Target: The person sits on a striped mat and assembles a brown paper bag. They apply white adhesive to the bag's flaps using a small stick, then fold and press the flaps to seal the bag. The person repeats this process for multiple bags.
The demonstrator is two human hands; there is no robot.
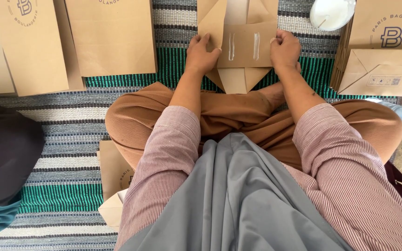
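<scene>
While the left hand (201, 53) lies flat with fingers spread on the left edge of a brown paper bag (247, 44), the right hand (284, 49) pinches the bag's right edge between thumb and fingers. That bag rests on a striped mat (70, 139) just beyond the person's crossed legs, its bottom flaps folded open and marked with two white glue streaks (244, 46). Finished bags (382, 65) are stacked to the right, near a white bowl (332, 13); more bags (70, 42) lie flat to the left.
</scene>
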